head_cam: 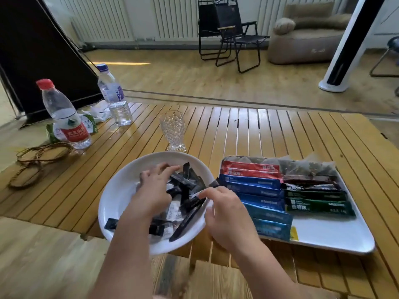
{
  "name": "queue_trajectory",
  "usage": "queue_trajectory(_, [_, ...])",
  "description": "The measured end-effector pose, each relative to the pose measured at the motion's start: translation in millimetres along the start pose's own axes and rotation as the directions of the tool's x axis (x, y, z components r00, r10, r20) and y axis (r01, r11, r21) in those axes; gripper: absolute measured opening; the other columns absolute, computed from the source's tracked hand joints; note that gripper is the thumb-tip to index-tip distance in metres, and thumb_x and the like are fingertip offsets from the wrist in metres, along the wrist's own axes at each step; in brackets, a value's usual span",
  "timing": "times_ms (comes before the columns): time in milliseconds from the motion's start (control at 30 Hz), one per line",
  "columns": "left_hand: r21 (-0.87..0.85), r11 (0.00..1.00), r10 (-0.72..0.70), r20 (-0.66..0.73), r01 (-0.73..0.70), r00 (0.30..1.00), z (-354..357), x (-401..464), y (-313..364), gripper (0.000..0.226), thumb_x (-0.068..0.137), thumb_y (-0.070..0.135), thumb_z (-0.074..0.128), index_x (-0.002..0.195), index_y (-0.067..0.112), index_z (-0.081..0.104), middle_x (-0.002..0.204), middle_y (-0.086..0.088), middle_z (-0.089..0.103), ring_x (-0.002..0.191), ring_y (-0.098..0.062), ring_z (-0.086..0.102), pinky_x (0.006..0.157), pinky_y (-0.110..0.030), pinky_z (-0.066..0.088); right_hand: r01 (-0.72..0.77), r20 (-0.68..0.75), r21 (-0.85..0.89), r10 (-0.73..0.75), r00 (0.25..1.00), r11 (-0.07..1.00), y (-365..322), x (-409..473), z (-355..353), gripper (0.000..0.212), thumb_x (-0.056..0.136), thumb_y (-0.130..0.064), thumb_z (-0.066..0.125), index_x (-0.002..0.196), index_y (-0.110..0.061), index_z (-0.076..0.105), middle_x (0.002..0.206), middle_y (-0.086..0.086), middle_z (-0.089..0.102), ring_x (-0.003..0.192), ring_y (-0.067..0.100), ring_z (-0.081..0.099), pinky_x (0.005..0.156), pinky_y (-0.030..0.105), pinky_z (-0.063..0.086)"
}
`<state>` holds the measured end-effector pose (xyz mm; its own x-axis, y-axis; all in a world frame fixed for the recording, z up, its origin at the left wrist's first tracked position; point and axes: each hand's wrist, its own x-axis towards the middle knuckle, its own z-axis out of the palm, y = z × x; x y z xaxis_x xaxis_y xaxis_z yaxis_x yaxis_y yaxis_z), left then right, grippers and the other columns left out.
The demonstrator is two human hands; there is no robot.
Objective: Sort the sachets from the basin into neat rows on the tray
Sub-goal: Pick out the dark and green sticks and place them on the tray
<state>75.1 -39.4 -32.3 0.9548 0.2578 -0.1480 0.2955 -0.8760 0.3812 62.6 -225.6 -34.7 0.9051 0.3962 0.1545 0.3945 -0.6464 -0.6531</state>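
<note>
Dozens of small dark sachets (pixel 183 190) lie heaped in the white basin (pixel 112 203), which sits just left of the tray (pixel 336 234) on the slatted worktop (pixel 259 130). The left hand (pixel 154 188) reaches into the pile with fingers spread wide, holding nothing I can make out. The right hand (pixel 228 212) hovers at the basin's right rim, its grip pinched narrow on the end of one long black sachet (pixel 187 219). That long sachet lies tangled among the others, so pulling it could flick neighbours over the rim. The basin overhangs the worktop's near edge, so leaning on it could tip it. Carrying across, a sleeve or wrist could scuff the blue row (pixel 263 201) nearest the basin.
</note>
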Motion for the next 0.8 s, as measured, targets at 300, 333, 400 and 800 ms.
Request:
queue_trajectory(300, [-0.04, 0.999, 0.023, 0.054, -0.021, 0.998, 7, 19, -16, 0.073, 0.079, 0.007, 0.057, 0.139, 0.045, 0.037, 0.144, 0.01, 0.04, 0.126, -0.023, 0.033, 0.106, -0.043, 0.035, 0.062, 0.235, -0.263, 0.001, 0.972, 0.963, -13, 12, 29, 0.057, 0.087, -0.021, 0.049, 0.14, -0.032, 0.035, 0.141, -0.007, 0.033, 0.142, 0.017, 0.011, 0.116, 0.05, -0.006])
queue_trajectory(333, [-0.027, 1.0, 0.014, -0.007, -0.014, 1.0, 8, 22, -18, 0.065, 0.081, 0.01, 0.058, 0.134, 0.044, 0.044, 0.139, 0.01, 0.045, 0.122, -0.022, 0.035, 0.104, -0.043, 0.038, 0.044, 0.237, -0.27, 0.022, 0.971, 0.962, -14, 14, 30, 0.057, 0.084, -0.022, 0.051, 0.139, -0.031, 0.037, 0.138, -0.006, 0.034, 0.139, 0.018, 0.013, 0.116, 0.049, -0.003])
queue_trajectory(400, [-0.029, 1.0, 0.008, -0.105, -0.011, 0.994, 10, 24, -20, 0.043, 0.085, 0.017, 0.062, 0.122, 0.04, 0.059, 0.127, 0.009, 0.053, 0.116, -0.02, 0.038, 0.101, -0.041, 0.039, 0.006, 0.239, -0.295, 0.068, 0.969, 0.955, -17, 20, 33, 0.054, 0.081, -0.021, 0.056, 0.133, -0.029, 0.042, 0.134, -0.003, 0.034, 0.137, 0.02, 0.013, 0.115, 0.049, -0.001])
queue_trajectory(800, [-0.444, 0.872, -0.317, -0.189, 0.207, 0.929, 14, 30, -13, 0.064, 0.085, 0.076, 0.035, 0.088, 0.016, 0.058, 0.074, -0.004, 0.061, 0.071, -0.024, 0.058, 0.066, -0.034, 0.048, 0.021, -0.165, -0.214, -0.057, 0.985, 0.977, -9, 31, 15, 0.024, 0.096, -0.012, 0.05, 0.108, -0.03, 0.06, 0.106, -0.014, 0.066, 0.113, 0.007, 0.053, 0.113, 0.047, 0.006])
